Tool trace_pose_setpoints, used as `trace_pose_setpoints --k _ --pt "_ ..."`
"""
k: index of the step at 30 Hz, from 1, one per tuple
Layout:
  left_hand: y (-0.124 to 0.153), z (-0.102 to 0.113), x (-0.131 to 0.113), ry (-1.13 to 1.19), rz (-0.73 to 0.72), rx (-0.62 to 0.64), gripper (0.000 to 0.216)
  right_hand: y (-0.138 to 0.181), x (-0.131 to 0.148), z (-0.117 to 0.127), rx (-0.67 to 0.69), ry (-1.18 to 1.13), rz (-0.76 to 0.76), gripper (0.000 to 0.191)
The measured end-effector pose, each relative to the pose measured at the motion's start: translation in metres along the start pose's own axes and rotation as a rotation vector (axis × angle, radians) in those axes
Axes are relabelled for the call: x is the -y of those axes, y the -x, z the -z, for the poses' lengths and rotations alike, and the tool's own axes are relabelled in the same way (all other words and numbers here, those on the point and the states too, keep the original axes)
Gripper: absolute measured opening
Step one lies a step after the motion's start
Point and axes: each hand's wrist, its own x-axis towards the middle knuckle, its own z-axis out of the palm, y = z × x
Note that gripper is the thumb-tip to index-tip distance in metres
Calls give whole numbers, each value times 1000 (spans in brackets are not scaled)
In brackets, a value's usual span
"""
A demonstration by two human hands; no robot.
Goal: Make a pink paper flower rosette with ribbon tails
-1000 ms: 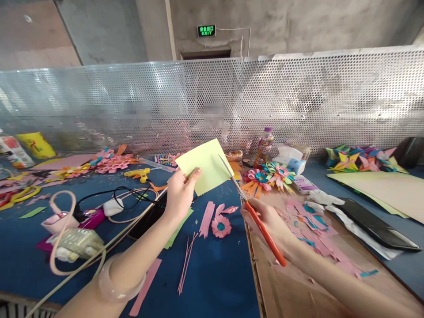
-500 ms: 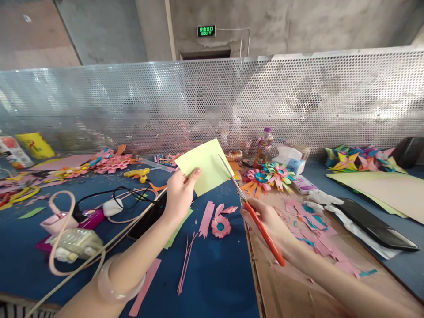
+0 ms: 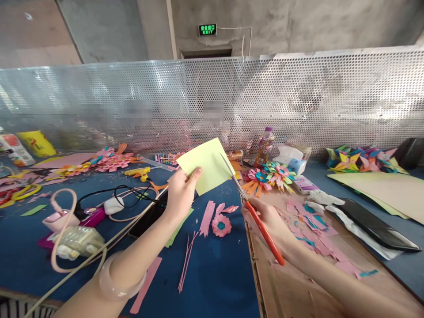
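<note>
My left hand [image 3: 181, 187] pinches a pale yellow-green sheet of paper [image 3: 212, 165] by its lower left part, thumb on top, holding it above the table. My right hand [image 3: 265, 221] is wrapped round the orange handles of a pair of scissors [image 3: 263, 229]. The scissor blades lie at the sheet's right side, one over its face; the other blade is hard to make out. Below on the blue table are a pink paper flower [image 3: 221, 225] with a blue centre, pink paper strips [image 3: 207, 218] and thin pink slivers [image 3: 187, 263].
A dark phone [image 3: 145, 218], a cable and a power strip [image 3: 91, 217] lie left, near a yellow glue gun [image 3: 139, 173]. Finished paper flowers [image 3: 280, 176], a bottle [image 3: 264, 145] and tissues [image 3: 291, 163] stand behind right. Pink scraps [image 3: 318, 234] cover cardboard. A perforated metal screen [image 3: 132, 97] closes the back.
The view has shifted very slightly. Both hands, the paper and the scissors keep nearly the same position, with the blades still across the sheet's right side.
</note>
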Motion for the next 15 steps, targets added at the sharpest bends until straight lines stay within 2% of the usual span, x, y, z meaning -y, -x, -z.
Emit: trace_pose_setpoints --k 15 --pt "-1 -1 2 31 -20 3 32 1 1 0 -13 29 18 19"
